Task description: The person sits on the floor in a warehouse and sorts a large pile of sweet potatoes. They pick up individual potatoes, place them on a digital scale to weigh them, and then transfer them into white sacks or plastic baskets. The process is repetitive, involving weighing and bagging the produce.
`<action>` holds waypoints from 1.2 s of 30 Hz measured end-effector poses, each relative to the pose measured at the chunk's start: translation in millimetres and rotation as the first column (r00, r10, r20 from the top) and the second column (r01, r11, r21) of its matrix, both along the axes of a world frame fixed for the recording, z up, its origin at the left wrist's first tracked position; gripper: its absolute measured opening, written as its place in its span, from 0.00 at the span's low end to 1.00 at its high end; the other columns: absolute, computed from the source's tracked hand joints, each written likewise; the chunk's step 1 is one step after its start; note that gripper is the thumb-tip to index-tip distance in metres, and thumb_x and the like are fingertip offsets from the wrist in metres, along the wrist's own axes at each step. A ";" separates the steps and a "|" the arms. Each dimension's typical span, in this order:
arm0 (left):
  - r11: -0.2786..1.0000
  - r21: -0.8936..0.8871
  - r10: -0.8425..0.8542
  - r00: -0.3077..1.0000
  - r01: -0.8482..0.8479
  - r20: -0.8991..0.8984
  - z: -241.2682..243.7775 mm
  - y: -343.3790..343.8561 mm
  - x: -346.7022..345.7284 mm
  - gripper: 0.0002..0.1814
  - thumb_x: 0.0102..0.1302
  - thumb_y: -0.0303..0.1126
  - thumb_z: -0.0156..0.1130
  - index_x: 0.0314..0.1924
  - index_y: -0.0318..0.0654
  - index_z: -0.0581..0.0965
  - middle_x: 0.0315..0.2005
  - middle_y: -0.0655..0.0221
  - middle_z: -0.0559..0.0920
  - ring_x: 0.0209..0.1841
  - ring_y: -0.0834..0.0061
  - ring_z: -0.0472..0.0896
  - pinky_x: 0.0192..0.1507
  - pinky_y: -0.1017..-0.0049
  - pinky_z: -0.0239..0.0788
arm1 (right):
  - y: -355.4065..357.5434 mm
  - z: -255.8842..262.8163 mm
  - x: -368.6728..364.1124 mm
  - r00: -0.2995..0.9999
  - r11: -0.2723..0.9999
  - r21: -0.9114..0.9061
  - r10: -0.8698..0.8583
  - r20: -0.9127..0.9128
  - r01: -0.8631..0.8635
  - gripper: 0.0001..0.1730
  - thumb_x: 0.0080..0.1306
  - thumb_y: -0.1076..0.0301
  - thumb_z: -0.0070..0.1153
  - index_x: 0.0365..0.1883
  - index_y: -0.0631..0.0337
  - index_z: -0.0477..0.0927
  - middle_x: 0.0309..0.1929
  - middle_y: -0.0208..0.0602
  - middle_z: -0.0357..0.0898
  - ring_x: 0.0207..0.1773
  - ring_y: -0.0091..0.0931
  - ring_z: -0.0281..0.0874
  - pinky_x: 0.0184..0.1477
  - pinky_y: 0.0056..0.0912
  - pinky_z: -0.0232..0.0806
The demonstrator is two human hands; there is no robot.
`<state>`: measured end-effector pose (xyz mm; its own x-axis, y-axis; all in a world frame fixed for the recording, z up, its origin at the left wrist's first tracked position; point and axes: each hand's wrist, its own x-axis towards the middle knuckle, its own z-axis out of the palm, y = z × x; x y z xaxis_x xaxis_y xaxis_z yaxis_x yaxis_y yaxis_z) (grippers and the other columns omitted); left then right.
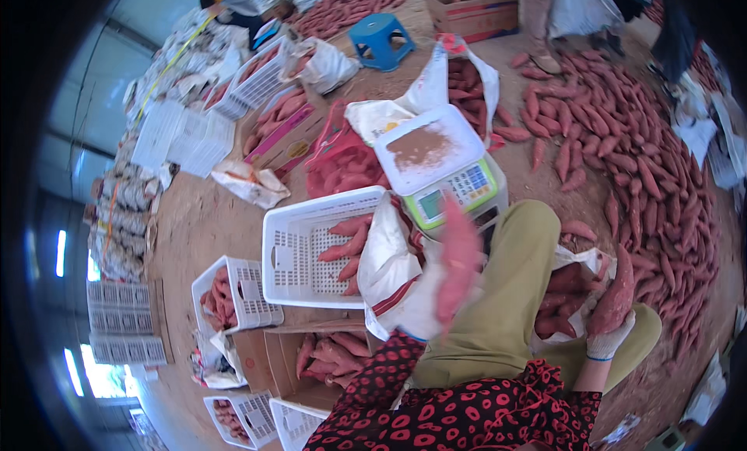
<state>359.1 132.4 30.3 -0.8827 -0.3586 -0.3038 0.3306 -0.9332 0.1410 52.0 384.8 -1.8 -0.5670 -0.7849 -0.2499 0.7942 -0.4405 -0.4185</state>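
My left hand (pixel 429 299), in a white knit glove and blurred by motion, holds a red-skinned sweet potato (pixel 458 258) just below the digital scale (pixel 455 200). A white tray with brown soil in it (pixel 408 182) lies on the scale. My right hand (pixel 610 337), gloved as well, grips a large sweet potato (pixel 614 293) upright over my knee, beside an open sack of sweet potatoes (pixel 560 311). Left of the scale, a white plastic crate (pixel 286 217) holds several sweet potatoes, with a white woven sack (pixel 388 246) over its near corner.
A large heap of sweet potatoes (pixel 630 153) spreads at the right. Filled crates (pixel 251 293) and a cardboard box (pixel 257 357) stand at the left. Farther off are a blue plastic stool (pixel 382 39), a red mesh bag (pixel 344 171), a carton (pixel 484 19) and other people's legs (pixel 536 19).
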 end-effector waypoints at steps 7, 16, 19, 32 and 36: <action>0.478 -0.625 0.857 0.174 -0.617 0.485 -98.4 -87.4 201.5 0.27 0.67 0.49 0.63 0.58 0.39 0.72 0.45 0.63 0.78 0.47 0.67 0.78 0.49 0.66 0.75 | -39.5 32.8 30.4 0.998 0.997 0.047 0.054 -0.007 -0.054 0.47 0.63 0.37 0.53 0.69 0.64 0.61 0.57 0.48 0.74 0.49 0.43 0.77 0.47 0.46 0.75; 0.730 -0.149 0.422 0.268 -0.667 0.866 -249.6 -131.8 239.0 0.26 0.67 0.49 0.55 0.53 0.33 0.77 0.50 0.61 0.80 0.50 0.63 0.79 0.56 0.66 0.71 | -101.1 77.5 50.0 0.995 0.979 0.205 0.030 -0.094 -0.010 0.34 0.65 0.50 0.60 0.64 0.57 0.68 0.58 0.38 0.76 0.59 0.37 0.75 0.61 0.46 0.70; 0.745 -0.318 0.586 0.348 -0.587 0.732 -204.3 -124.2 248.0 0.21 0.67 0.35 0.55 0.57 0.32 0.75 0.52 0.59 0.80 0.53 0.64 0.79 0.56 0.68 0.70 | -141.7 90.2 73.8 0.965 0.961 0.211 0.211 -0.154 -0.176 0.38 0.61 0.51 0.64 0.66 0.58 0.67 0.59 0.38 0.75 0.60 0.35 0.74 0.65 0.44 0.66; 0.439 -0.891 0.638 0.659 0.116 0.399 43.6 -82.8 -36.9 0.41 0.60 0.37 0.68 0.69 0.27 0.62 0.63 0.51 0.70 0.64 0.65 0.70 0.65 0.69 0.62 | -219.9 75.8 140.6 0.384 0.849 0.414 0.521 -0.763 -0.330 0.34 0.72 0.69 0.50 0.73 0.69 0.58 0.73 0.44 0.61 0.75 0.32 0.57 0.75 0.33 0.49; 0.181 -0.897 0.796 0.476 0.403 0.374 45.2 -169.1 -38.5 0.42 0.58 0.43 0.67 0.68 0.31 0.65 0.64 0.49 0.71 0.66 0.58 0.70 0.66 0.65 0.62 | -184.7 91.0 110.1 0.662 0.850 0.386 0.523 -0.538 -0.358 0.27 0.73 0.69 0.50 0.68 0.69 0.65 0.68 0.42 0.69 0.67 0.31 0.69 0.69 0.36 0.61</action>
<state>320.6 -36.7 75.5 -0.3272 -0.9429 0.0628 -0.3289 0.1760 0.9278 162.1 200.1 89.2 -0.2587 -0.9481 -0.1852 0.4078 0.0666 -0.9107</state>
